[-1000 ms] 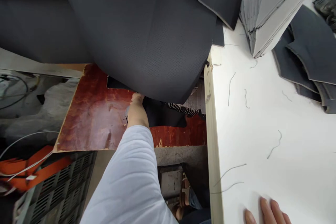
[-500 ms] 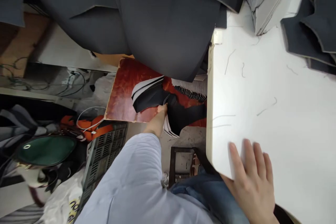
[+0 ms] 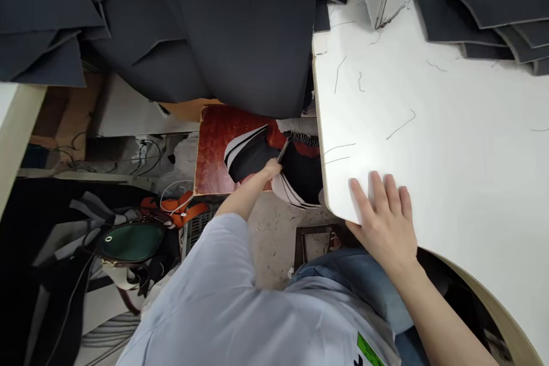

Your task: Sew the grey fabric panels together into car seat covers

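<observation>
My left hand reaches down to a low red board, fingers closed at the edge of a stack of black fabric pieces with pale undersides. A narrow grey strip stands up by the fingertips; I cannot tell whether it is a folded fabric edge. Left of the hand, another stack of black pieces lies with its pale edges fanned. My right hand rests flat on the corner of the white table, fingers spread, thumb over the edge, holding nothing.
Large dark grey fabric panels hang over the red board. More dark panels lie on the table's far right, with loose threads nearby. A green pouch and orange straps are at lower left. A dark stool frame stands below.
The view has shifted, showing more of the left side. My left hand stays at the black pieces, where the grey strip now stands up. My right hand remains flat on the table.
</observation>
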`<state>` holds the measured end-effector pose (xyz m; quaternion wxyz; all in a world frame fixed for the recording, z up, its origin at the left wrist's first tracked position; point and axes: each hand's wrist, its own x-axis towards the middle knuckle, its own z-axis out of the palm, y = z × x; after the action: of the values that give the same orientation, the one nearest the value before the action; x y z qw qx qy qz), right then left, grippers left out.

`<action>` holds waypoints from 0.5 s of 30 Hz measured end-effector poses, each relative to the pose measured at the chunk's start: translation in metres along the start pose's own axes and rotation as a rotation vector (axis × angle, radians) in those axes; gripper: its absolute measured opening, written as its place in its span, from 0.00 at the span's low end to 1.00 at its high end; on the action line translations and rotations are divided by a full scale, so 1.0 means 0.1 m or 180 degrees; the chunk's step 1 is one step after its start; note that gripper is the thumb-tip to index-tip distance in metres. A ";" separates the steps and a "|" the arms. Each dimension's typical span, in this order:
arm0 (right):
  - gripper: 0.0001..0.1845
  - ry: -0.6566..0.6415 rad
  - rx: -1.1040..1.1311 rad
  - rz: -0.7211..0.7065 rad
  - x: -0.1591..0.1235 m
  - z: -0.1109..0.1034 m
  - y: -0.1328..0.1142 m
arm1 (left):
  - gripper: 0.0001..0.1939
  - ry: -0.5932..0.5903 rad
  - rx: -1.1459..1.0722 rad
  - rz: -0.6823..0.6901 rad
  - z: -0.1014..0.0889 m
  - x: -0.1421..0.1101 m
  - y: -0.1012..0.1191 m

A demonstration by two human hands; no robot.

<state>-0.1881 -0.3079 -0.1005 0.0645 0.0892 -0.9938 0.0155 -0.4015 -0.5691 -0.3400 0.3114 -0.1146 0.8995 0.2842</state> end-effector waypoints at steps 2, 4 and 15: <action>0.52 -0.0020 0.0012 0.0001 0.00 0.00 0.00 | 0.22 0.0108 0.0402 -0.0095 -0.14 0.10 -0.12; 0.50 -0.0023 -0.0001 0.0005 -0.01 0.00 0.00 | 0.30 0.0193 0.0785 -0.0117 -0.14 0.14 -0.24; 0.48 -0.0058 -0.0115 -0.0028 -0.02 0.02 0.02 | 0.32 -0.1058 0.2192 0.1631 0.54 -0.27 -0.72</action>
<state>-0.1871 -0.3055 -0.1023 0.0571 0.0925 -0.9941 -0.0036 -0.3262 -0.5950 -0.3894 0.3910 0.2688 0.8788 0.0512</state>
